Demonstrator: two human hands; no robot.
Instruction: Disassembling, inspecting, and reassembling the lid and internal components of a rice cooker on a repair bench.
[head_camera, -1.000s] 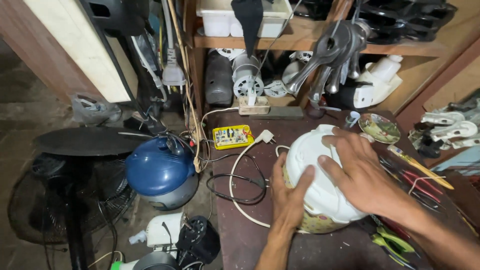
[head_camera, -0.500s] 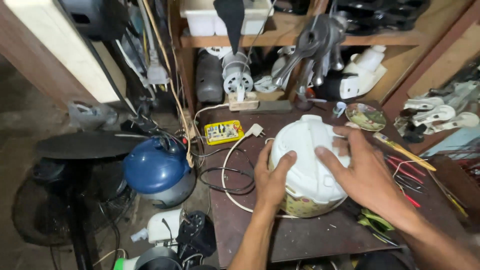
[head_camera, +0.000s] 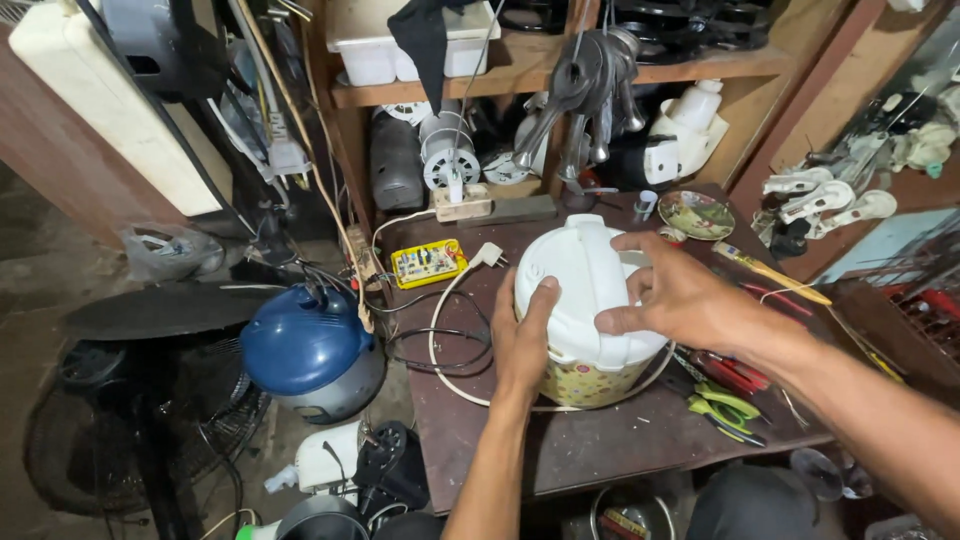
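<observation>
Dark wooden workbench (head_camera: 560, 450), cluttered. Rice cooker (head_camera: 590, 305), white lid and patterned yellow body, stands at bench centre inside a loop of white power cord (head_camera: 440, 335). Right hand (head_camera: 685, 300) comes in from the right, forearm angled across the bench, palm on the lid's right side, fingers spread and curled over the lid. Left hand (head_camera: 525, 335) reaches straight up from below, fingers together, flat against the cooker's left wall, thumb on the lid edge. Yellow multimeter (head_camera: 427, 263) lies left behind; green pliers (head_camera: 725, 410) right front.
</observation>
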